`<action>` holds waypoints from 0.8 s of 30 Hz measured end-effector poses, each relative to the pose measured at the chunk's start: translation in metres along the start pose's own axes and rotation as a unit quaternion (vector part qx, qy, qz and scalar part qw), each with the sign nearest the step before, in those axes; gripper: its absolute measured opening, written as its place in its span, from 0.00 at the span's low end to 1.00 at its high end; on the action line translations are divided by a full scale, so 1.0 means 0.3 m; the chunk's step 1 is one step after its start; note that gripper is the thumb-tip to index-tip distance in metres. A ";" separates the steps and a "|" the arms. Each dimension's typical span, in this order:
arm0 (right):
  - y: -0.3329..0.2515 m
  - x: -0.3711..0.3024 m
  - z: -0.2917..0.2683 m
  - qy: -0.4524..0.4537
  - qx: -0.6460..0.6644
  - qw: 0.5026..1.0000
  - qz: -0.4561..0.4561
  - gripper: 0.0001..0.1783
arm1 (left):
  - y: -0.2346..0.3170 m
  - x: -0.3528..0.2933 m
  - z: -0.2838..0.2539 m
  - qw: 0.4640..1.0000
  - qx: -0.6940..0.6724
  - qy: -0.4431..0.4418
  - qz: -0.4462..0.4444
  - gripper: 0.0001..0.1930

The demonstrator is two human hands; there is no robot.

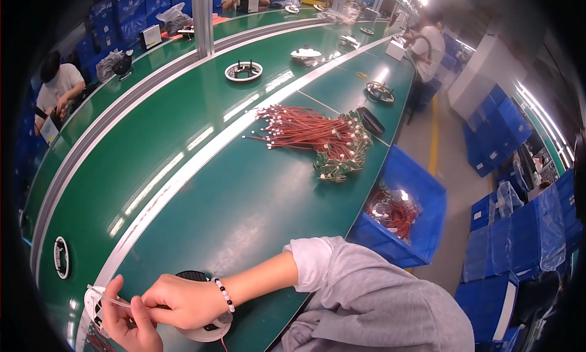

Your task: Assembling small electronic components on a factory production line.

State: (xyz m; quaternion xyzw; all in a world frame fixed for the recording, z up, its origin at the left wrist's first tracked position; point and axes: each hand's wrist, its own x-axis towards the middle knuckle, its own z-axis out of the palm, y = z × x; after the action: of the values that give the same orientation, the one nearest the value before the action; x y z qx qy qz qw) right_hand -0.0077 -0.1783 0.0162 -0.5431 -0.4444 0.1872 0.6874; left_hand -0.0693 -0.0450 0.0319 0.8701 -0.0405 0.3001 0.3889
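Note:
Both my hands are close together at the lower left, over the near end of the green bench. A thin translucent strip (97, 291) runs between them. My left hand (131, 327) has its fingers raised and closed about the strip. Meeting it from the right, my right hand (186, 300) pinches at the strip's other end, its fingertips partly hidden. Beneath my right hand lies a round white-and-black part (204, 335), largely covered, with a red wire coming off it. A white part (91, 303) shows just behind my left fingers.
A pile of red wire harnesses (311, 132) lies on the bench (232, 199), beside a black oblong part (370, 120). Ring-shaped parts (244, 71) sit on the green conveyor (183, 114). A blue bin (427, 230) holding more wires stands right of the bench. Other people work farther off.

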 end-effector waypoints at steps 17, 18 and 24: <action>0.051 0.061 -0.086 -0.057 0.018 0.986 0.152 0.18 | -0.005 -0.270 -0.048 0.936 0.207 -0.229 -0.171 0.38; 0.049 0.058 -0.086 -0.050 -0.002 0.988 0.143 0.18 | 0.010 -0.295 -0.036 0.939 0.189 -0.224 -0.182 0.39; 0.013 0.050 -0.092 -0.040 -0.032 0.989 0.139 0.15 | -0.055 -0.292 -0.055 0.955 0.147 -0.203 -0.156 0.11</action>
State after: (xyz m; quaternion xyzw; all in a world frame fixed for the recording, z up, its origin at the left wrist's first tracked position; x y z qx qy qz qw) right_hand 0.0235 -0.1819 0.0182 -0.6132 -0.3974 0.2886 0.6187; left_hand -0.1439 -0.0363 -0.0189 0.9557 0.0625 0.0549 0.2823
